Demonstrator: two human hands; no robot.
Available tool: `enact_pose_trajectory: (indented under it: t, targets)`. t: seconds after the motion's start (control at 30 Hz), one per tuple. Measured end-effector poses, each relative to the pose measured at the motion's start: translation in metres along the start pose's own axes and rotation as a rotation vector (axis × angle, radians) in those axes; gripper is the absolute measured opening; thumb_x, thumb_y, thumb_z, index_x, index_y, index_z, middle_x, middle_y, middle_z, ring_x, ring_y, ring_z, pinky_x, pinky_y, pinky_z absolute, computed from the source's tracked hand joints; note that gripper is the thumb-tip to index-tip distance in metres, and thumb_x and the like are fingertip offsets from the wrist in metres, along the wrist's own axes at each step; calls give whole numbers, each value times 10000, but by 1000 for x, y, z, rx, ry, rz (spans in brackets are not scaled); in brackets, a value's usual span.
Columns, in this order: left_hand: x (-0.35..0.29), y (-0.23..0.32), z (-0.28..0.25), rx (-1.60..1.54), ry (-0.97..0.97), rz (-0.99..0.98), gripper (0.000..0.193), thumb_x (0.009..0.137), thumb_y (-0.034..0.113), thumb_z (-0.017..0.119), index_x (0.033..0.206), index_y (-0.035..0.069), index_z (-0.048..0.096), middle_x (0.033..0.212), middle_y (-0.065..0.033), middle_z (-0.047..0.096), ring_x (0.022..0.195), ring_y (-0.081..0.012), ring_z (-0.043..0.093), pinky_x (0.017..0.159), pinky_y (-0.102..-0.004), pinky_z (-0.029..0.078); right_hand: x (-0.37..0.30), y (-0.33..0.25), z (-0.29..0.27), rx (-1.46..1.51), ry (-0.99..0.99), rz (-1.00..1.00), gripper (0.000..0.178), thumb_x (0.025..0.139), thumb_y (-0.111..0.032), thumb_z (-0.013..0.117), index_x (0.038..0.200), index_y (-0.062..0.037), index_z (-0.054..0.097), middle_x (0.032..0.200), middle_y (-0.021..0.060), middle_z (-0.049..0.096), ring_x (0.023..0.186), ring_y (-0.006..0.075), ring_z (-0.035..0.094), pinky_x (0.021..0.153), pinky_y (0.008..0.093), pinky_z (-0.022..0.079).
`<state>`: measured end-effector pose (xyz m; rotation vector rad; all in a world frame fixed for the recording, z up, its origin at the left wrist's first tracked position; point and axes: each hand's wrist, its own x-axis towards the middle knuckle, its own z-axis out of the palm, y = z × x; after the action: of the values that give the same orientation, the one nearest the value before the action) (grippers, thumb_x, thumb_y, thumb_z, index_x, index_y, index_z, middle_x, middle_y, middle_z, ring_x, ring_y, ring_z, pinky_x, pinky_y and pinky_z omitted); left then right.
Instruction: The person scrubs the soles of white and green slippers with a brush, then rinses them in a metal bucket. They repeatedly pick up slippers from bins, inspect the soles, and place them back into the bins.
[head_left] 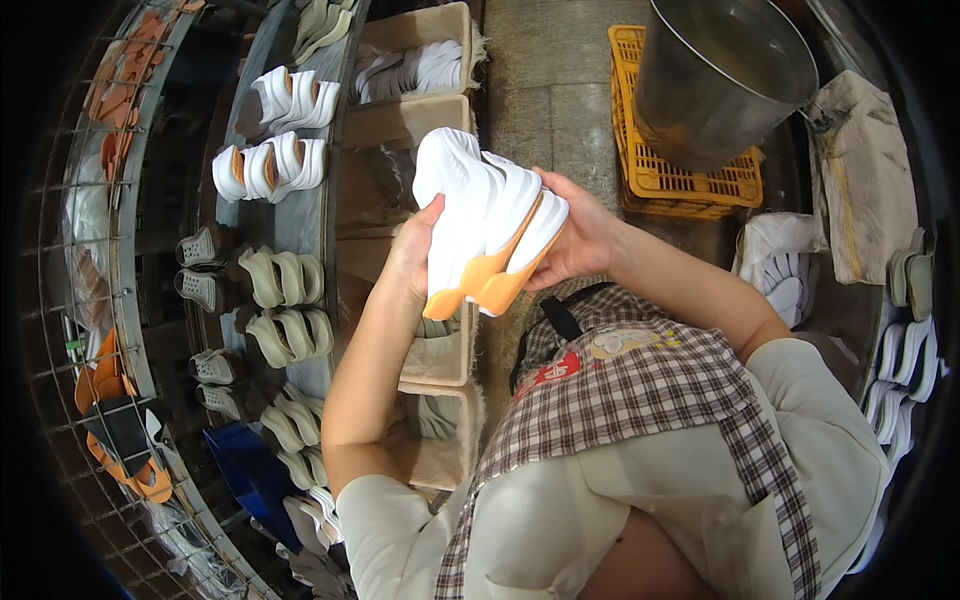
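Note:
A stack of white shoe soles with orange-yellow patches at the near end is held up in front of me, between both hands. My left hand grips its left side, the thumb lying along the edge. On the right side, my right hand is wrapped round the stack, with part of its fingers hidden behind the soles. Below the stack stand cloth-lined bins with grey-green soles in them.
At the left, a metal shelf carries white soles and grey-green soles. A wire mesh rack runs beyond it. At the far right, a metal drum stands on yellow crates, near a cloth sack.

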<state>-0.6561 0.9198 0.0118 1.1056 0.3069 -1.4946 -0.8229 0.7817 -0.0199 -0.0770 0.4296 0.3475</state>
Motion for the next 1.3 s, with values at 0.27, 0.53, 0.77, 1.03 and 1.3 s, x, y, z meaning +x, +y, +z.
enact_pose_trajectory:
  t: [0.27, 0.53, 0.77, 1.03, 1.3]
  targets:
    - [14, -2, -2, 59, -3, -3, 516, 989, 363, 328, 1316, -31, 393, 1277, -218, 506, 1139, -360, 528, 967, -476, 436, 1, 2, -11, 34, 78, -43, 692, 872, -658, 353, 1309, -133, 463, 1339, 174, 440, 1170, 379, 459, 922, 577, 378]
    - [11, -3, 0, -3, 0, 18, 521, 990, 364, 328, 1324, -30, 382, 1291, -221, 493, 1153, -365, 517, 983, -483, 423, 2, -1, -12, -8, 17, -58, 684, 865, -649, 379, 1311, -135, 443, 1341, 203, 397, 1167, 396, 435, 915, 569, 382]
    - [13, -2, -3, -51, 13, 22, 524, 985, 376, 344, 1325, -20, 387, 1285, -228, 497, 1141, -370, 524, 988, -489, 412, -2, -4, -2, -13, 116, -48, 694, 869, -660, 357, 1305, -132, 470, 1329, 171, 460, 1169, 392, 458, 948, 593, 338]
    - [14, -12, -5, 250, -44, 369, 461, 979, 228, 440, 1353, -14, 318, 1307, -171, 473, 1166, -301, 510, 985, -440, 433, 6, -19, -15, -303, -101, -172, 618, 887, -514, 409, 1332, -86, 408, 1330, 165, 423, 1218, 357, 442, 958, 575, 368]
    - [16, -1, 0, 416, -231, 822, 605, 921, 85, 538, 1417, 91, 191, 1398, -99, 369, 1251, -241, 422, 1009, -405, 407, -12, -45, 9, -754, -70, -507, 969, 743, -127, 646, 1454, -73, -10, 1422, 216, 234, 1339, 324, 265, 1053, 497, 312]
